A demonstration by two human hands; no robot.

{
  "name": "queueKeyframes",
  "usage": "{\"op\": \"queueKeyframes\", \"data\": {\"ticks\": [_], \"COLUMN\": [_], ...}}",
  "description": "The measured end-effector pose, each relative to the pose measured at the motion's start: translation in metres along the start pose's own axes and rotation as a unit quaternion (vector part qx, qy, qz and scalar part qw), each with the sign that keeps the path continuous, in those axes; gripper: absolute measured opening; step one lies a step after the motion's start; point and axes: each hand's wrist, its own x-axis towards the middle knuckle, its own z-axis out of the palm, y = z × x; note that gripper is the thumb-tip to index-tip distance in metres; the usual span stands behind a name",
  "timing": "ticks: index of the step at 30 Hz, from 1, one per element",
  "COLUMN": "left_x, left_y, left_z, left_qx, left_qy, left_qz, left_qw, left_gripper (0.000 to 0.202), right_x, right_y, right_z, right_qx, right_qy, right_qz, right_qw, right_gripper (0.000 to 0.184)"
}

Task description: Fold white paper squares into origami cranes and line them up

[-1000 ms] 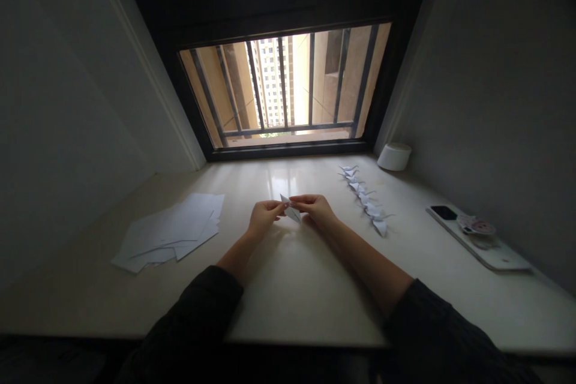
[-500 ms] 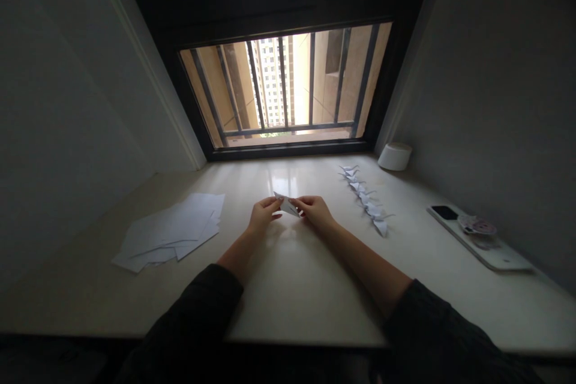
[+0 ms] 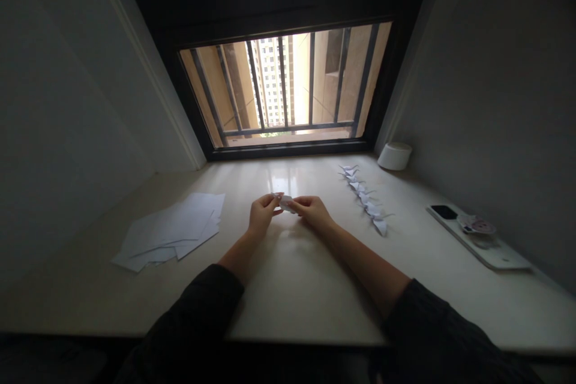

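Between my two hands is a small piece of folded white paper (image 3: 285,203), held just above the pale sill. My left hand (image 3: 263,212) pinches its left end with thumb and fingers. On the other end, the thumb and fingers of my right hand (image 3: 311,210) are closed. Fingers cover part of the paper, so its full shape is hidden. To the right of my hands, several folded paper cranes (image 3: 363,197) stand in a slanting row. A loose stack of white paper sheets (image 3: 175,223) lies to the left.
A phone (image 3: 504,257) with a round grip on its back lies at the right. Near the right wall stands a white cup-like object (image 3: 395,156). A dark-framed window (image 3: 288,153) with bars outside closes off the back of the sill (image 3: 288,300).
The folded paper has been turned between my fingers; its pointed triangular outline now looks smaller and rounder. Both hands have shifted only slightly.
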Motion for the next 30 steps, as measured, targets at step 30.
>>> {"op": "queueKeyframes", "data": {"ticks": [30], "left_x": [-0.002], "left_y": [0.007], "left_z": [0.0], "left_qx": [-0.042], "left_qy": [-0.006], "left_qz": [-0.036], "left_qw": [0.998], "left_gripper": [0.045], "right_x": [0.0], "right_y": [-0.002], "right_z": [-0.001], "right_qx": [0.075], "right_qy": [0.02], "right_qz": [0.029], "right_qw": [0.997], "right_gripper": [0.033]}}
